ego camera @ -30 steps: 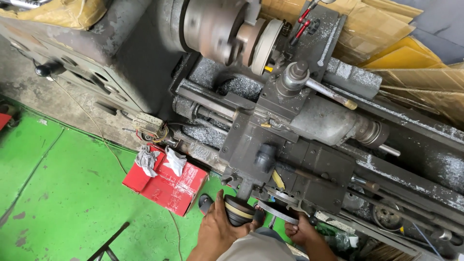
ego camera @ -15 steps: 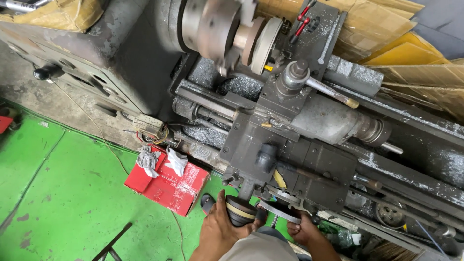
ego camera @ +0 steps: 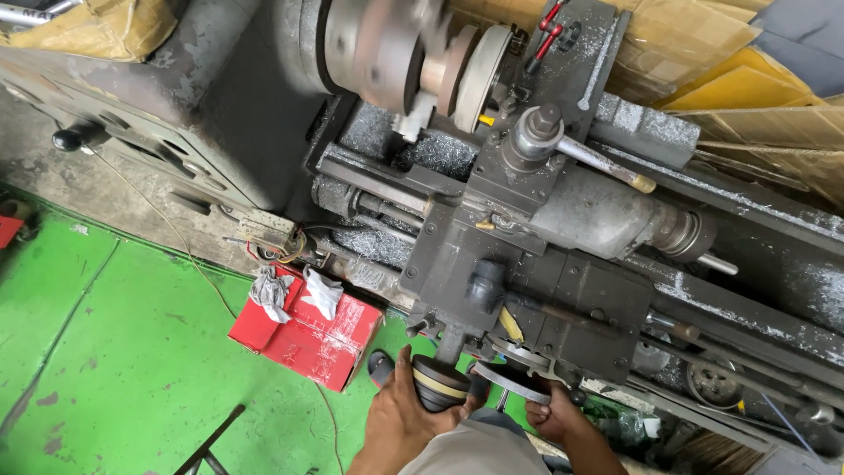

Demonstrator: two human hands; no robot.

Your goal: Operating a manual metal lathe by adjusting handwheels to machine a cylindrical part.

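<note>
Right, bottom centre of frame: left hand [ego camera: 400, 418] is wrapped around the dark round knob [ego camera: 440, 384] with tan bands, thumb up along its left side, fingers curled under. Right hand [ego camera: 552, 420] sits just right of it, fingers closed on the lower rim of the flat handwheel [ego camera: 512, 381]. Both controls hang off the front of the grey carriage apron [ego camera: 527, 299] of a lathe [ego camera: 220, 132].

Above the apron, frame centre: tool post with a long lever handle [ego camera: 607, 165] pointing right. Upper centre: chuck [ego camera: 387, 48] is blurred, holding a pale disc-shaped workpiece [ego camera: 482, 75]. Metal chips lie over the bed ways.

Packages:
- Red rectangular box [ego camera: 308, 339], lower left of centre, on the green floor [ego camera: 105, 352] right beside the machine base; two crumpled grey-white rags [ego camera: 299, 290] lie on top, pale print on its upper face.
- Flattened tan and yellow cardboard [ego camera: 747, 79], upper right, behind the lathe.
- Tan wrapped bundle [ego camera: 97, 26], upper left corner, on the headstock.

Thin wire runs from the headstock down across the floor's edge.
</note>
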